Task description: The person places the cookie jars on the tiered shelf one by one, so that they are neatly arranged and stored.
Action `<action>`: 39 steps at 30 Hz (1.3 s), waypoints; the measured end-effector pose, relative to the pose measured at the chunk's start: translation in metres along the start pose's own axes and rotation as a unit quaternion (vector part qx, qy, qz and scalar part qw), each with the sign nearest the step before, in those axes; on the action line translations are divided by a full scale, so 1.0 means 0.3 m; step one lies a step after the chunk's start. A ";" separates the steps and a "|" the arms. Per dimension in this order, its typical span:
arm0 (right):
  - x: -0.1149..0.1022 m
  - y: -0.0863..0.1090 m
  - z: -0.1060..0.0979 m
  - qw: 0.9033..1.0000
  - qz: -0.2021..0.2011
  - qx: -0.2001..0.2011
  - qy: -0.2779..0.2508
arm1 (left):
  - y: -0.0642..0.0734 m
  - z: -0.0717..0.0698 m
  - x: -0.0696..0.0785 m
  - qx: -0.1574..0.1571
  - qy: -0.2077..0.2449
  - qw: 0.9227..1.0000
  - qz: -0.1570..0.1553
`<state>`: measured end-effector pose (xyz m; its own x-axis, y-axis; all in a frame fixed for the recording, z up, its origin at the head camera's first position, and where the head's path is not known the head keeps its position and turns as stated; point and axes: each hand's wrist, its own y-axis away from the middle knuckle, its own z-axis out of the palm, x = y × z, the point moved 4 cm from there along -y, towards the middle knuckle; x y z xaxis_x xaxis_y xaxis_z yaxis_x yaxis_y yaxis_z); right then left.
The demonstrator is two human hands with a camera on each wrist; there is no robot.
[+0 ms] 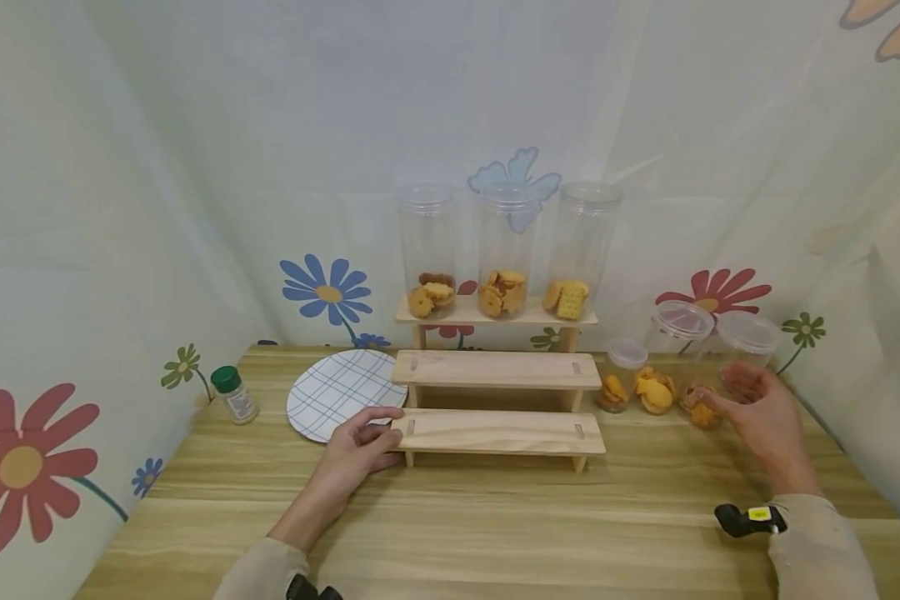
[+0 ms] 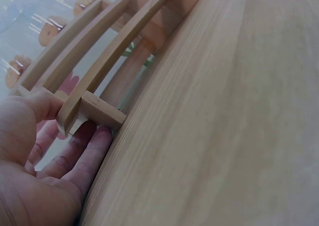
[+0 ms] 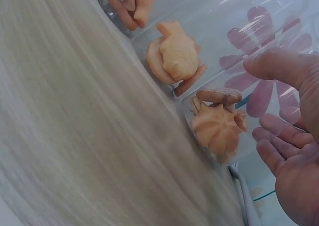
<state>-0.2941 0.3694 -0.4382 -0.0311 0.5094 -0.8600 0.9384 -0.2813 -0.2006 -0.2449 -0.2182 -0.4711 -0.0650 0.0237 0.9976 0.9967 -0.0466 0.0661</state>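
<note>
My left hand (image 1: pixel 356 446) holds the left end of a three-step wooden display stand (image 1: pixel 495 432) at its lowest step. In the left wrist view the thumb lies on the board's end, with fingers below it near the stand's leg (image 2: pixel 102 110). My right hand (image 1: pixel 767 417) is beside the rightmost clear jar (image 1: pixel 748 332), thumb and fingers spread apart around its side. Star-shaped cookies (image 3: pixel 218 128) lie in the bottom of that jar. Whether the right fingers touch the jar, I cannot tell.
Three tall cookie jars (image 1: pixel 504 242) stand on the top step. Left of the right-hand jar are another lidded jar (image 1: pixel 678 321) and a smaller one (image 1: pixel 627 357). A checked round plate (image 1: pixel 341 387) and a green-capped bottle (image 1: pixel 236 396) are at left. Behind hangs a flowered curtain (image 1: pixel 330 108).
</note>
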 end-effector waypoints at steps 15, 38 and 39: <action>-0.129 0.017 -0.097 0.997 0.009 0.072 0.017 | 0.002 -0.006 0.001 0.002 -0.001 1.000 0.004; -0.426 0.115 -0.214 0.989 -0.049 0.137 -0.034 | 0.000 -0.002 -0.001 0.001 0.001 1.000 0.000; -0.434 0.119 -0.212 0.989 -0.056 0.135 -0.034 | 0.000 -0.002 -0.001 0.000 0.001 1.000 0.000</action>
<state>-0.2347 0.3447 -0.3034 -0.1617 0.4959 -0.8532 0.8019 -0.4379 -0.4065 -0.2449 -0.2187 -0.4712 -0.0646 0.0215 0.9977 0.9967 -0.0475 0.0656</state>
